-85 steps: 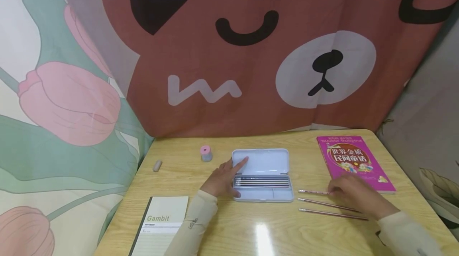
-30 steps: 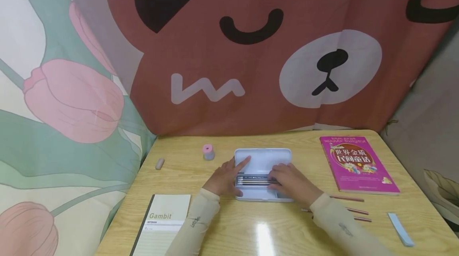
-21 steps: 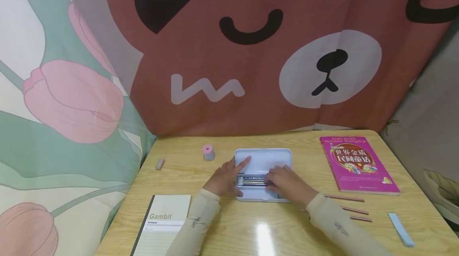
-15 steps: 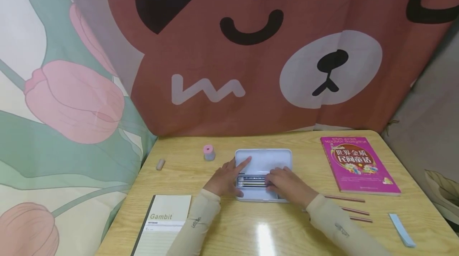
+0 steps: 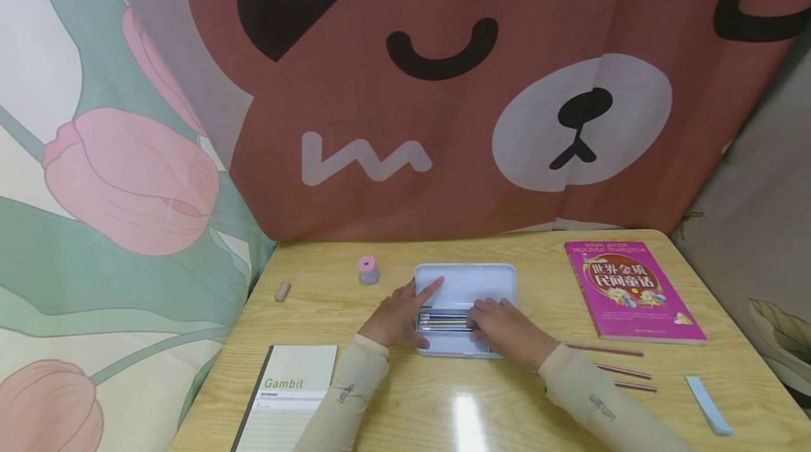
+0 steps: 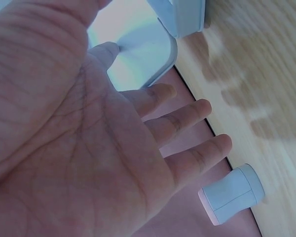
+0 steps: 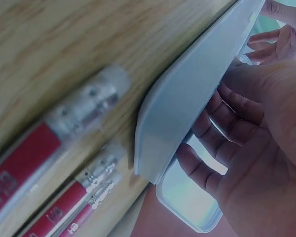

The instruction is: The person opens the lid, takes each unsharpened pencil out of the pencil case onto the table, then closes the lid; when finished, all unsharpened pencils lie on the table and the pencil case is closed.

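An open white pencil case (image 5: pixel 455 346) lies on the table, its lid (image 5: pixel 469 283) tipped back and several pencils (image 5: pixel 443 319) inside. My left hand (image 5: pixel 394 317) steadies its left side, forefinger straight against the lid and thumb at the front corner; the other fingers extend loosely in the left wrist view. My right hand (image 5: pixel 507 325) reaches into the case with bent fingers and pinches at the right ends of the pencils. How many it grips is hidden by the fingers. Right of the case lie three red HB pencils (image 7: pixel 54 215), partly under the right forearm in the head view.
A pink-and-grey sharpener (image 5: pixel 369 270) and a small eraser (image 5: pixel 282 291) are at the back left. A notebook (image 5: pixel 285 396) lies front left. A magenta book (image 5: pixel 633 290) and a light-blue strip (image 5: pixel 708 405) lie on the right. A bear-print cloth (image 5: pixel 355 205) hangs behind.
My right hand has left the red pencils beside the book, moved left into the case, and slid slightly further left along the pencils. The left hand keeps its place on the case.
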A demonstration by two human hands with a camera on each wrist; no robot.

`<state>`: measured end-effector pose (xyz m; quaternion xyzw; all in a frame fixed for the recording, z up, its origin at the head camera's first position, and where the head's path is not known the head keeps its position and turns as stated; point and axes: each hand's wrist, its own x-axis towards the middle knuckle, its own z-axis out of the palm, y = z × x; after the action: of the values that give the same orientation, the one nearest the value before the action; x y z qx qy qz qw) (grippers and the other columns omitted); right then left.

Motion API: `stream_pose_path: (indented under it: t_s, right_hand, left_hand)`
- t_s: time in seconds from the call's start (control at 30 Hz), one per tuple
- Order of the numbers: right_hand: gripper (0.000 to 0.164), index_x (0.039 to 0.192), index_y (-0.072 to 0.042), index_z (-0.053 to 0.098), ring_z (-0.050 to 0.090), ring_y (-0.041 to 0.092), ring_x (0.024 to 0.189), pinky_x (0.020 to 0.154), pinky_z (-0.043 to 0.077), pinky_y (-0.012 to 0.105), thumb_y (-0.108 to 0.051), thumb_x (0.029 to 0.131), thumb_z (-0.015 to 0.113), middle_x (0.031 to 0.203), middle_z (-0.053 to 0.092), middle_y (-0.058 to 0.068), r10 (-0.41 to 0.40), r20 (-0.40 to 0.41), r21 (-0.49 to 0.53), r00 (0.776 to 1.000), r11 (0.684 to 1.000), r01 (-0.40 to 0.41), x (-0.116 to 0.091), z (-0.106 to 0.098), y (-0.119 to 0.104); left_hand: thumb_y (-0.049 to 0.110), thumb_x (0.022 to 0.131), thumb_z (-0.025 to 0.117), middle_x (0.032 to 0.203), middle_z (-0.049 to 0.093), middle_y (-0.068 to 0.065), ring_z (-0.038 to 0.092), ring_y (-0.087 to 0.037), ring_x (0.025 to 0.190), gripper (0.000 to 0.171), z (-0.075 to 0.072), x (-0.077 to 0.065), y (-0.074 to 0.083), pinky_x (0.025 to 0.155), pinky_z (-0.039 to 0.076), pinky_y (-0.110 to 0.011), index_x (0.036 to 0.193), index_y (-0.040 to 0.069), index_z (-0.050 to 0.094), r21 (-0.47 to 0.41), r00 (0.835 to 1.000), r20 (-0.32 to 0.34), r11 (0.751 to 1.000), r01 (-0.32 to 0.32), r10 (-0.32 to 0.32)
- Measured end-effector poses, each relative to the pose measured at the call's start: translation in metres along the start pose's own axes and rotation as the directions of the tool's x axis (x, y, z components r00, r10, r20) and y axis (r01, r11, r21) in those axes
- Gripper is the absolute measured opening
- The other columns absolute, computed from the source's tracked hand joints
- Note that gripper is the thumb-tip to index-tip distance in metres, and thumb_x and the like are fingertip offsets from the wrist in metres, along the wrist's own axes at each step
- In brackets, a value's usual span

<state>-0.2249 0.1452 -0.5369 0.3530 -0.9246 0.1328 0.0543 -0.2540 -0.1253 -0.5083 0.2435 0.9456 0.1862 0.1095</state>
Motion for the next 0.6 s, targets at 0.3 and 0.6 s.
stream_pose_path:
  t_s: [0.3,0.6]
  right_hand:
    - [0.013,0.105,-0.020,0.070,0.055,0.009,0.094,0.090,0.047,0.037,-0.021,0.099,0.082,0.097,0.070,-0.012,0.006,-0.017,0.048,1.000,0.999,-0.006,-0.002,0.001,0.005]
    - [0.016,0.109,-0.020,0.072,0.054,0.008,0.097,0.091,0.045,0.036,-0.017,0.099,0.084,0.100,0.069,-0.012,-0.043,-0.151,0.091,0.988,0.994,0.057,-0.008,-0.005,0.011]
  left_hand:
    - [0.020,0.081,0.101,0.182,0.025,-0.019,0.040,-0.044,0.160,0.122,0.002,0.001,0.001,0.127,0.040,-0.062,0.177,0.034,0.026,-0.020,1.000,0.005,1.000,0.002,-0.002]
    - [0.020,0.081,0.101,0.182,0.026,-0.020,0.042,-0.044,0.158,0.122,0.001,0.000,0.000,0.126,0.043,-0.062,0.177,0.033,0.027,-0.020,1.000,-0.002,1.000,-0.001,0.001]
